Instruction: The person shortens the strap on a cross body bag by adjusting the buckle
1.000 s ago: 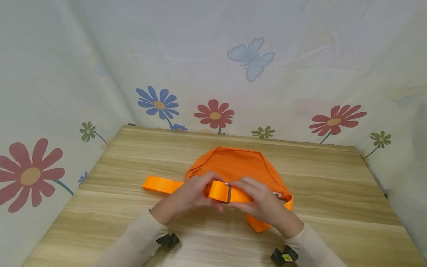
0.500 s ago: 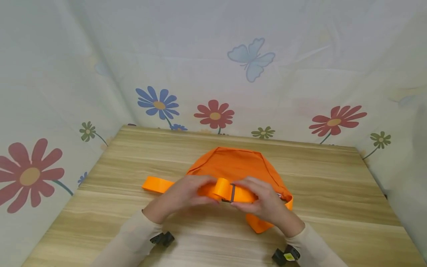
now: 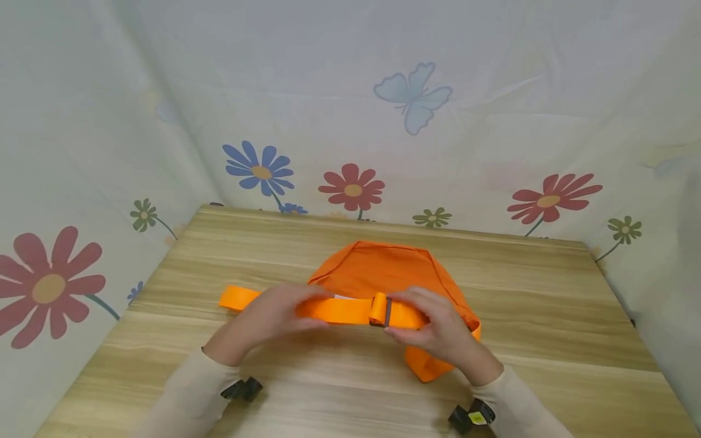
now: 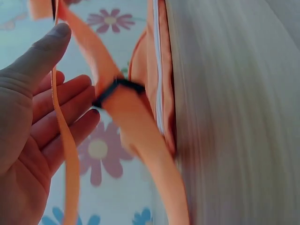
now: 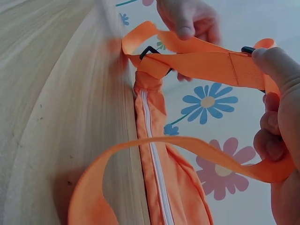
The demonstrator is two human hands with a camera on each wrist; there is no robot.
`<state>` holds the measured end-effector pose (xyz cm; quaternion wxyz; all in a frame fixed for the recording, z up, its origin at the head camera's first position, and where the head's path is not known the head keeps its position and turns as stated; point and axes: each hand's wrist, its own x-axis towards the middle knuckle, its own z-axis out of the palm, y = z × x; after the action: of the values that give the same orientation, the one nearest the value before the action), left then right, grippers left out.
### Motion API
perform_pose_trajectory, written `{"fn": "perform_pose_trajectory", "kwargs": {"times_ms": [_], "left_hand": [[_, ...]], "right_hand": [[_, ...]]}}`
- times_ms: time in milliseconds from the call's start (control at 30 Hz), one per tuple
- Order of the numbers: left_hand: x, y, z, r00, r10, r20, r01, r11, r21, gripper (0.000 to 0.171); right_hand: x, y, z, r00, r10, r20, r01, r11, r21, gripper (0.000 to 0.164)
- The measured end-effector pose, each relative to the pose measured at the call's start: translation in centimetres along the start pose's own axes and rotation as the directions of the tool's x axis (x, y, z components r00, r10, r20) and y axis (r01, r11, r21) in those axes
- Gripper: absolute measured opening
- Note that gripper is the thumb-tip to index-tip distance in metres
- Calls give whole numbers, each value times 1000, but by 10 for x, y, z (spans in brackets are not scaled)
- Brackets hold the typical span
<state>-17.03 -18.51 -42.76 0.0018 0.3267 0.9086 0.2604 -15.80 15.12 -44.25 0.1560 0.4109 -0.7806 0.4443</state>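
Observation:
An orange fabric bag [image 3: 383,267] lies on the table beyond both hands; its white zipper [image 5: 152,154] shows in the right wrist view. Its orange webbing strap [image 3: 342,311] stretches between the hands. My left hand [image 3: 274,313] holds the strap between thumb and fingers, left of centre. My right hand [image 3: 440,322] pinches the strap beside a dark slider buckle [image 3: 387,312], where a small strap loop stands up. A second dark buckle [image 4: 119,88] sits on the strap close to the bag. Part of the strap is hidden behind the left hand.
The wood-grain table [image 3: 164,340] extends on all sides of the bag. Flower-printed cloth [image 3: 306,91] closes off the back and sides. Small black wrist cameras [image 3: 243,389] sit on both sleeves. A strap loop [image 3: 238,297] reaches past the left hand.
My left hand has moved left along with the strap, away from the right hand. The loop at the slider buckle has shrunk, and the strap between the hands is longer and straighter.

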Motion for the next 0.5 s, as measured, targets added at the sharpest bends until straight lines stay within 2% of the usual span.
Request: {"fn": "perform_pose_trajectory", "kwargs": {"times_ms": [67, 233, 333, 500], "left_hand": [[-8, -7, -4, 999, -50, 4, 50, 999, -1, 50], [-26, -22, -15, 995, -98, -7, 98, 995, 4, 46], [-34, -29, -18, 995, -101, -8, 101, 995, -2, 43], [-39, -34, -19, 998, -54, 13, 54, 998, -7, 48]], "right_hand": [[0, 0, 0, 1000, -3, 3, 3, 1000, -6, 57], [1, 1, 0, 1000, -9, -2, 9, 1000, -6, 55], [2, 0, 1, 1000, -5, -1, 5, 1000, -10, 52], [3, 0, 5, 999, -35, 4, 35, 999, -8, 47]]}}
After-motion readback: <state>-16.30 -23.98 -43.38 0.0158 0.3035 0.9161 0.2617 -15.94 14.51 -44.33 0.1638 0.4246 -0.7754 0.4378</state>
